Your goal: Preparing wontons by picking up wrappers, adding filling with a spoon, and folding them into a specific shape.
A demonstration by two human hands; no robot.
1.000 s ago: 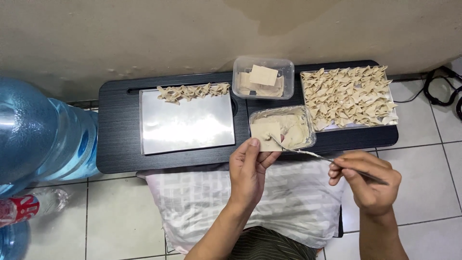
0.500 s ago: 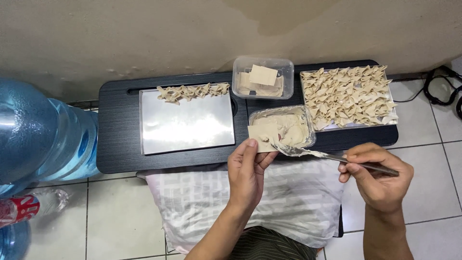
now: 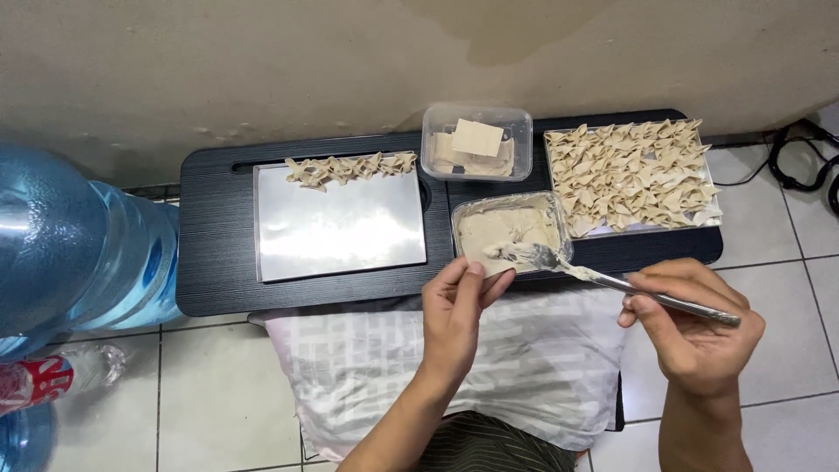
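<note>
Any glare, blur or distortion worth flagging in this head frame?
Head view: soft even light, mostly sharp; mild glare on the steel tray and water jug; faint shadow under the left hand; spoon in the right hand crisp; edges slightly bowed.

A low black table (image 3: 218, 288) stands on white floor tiles (image 3: 201, 393) against a stained beige wall (image 3: 262, 61).

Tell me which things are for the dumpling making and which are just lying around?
In use: left hand, right hand, spoon, filling tub, wrapper tub, folded dumplings on the full tray, second tray.

Lying about: blue water jug, small plastic bottle, black cable.
</note>
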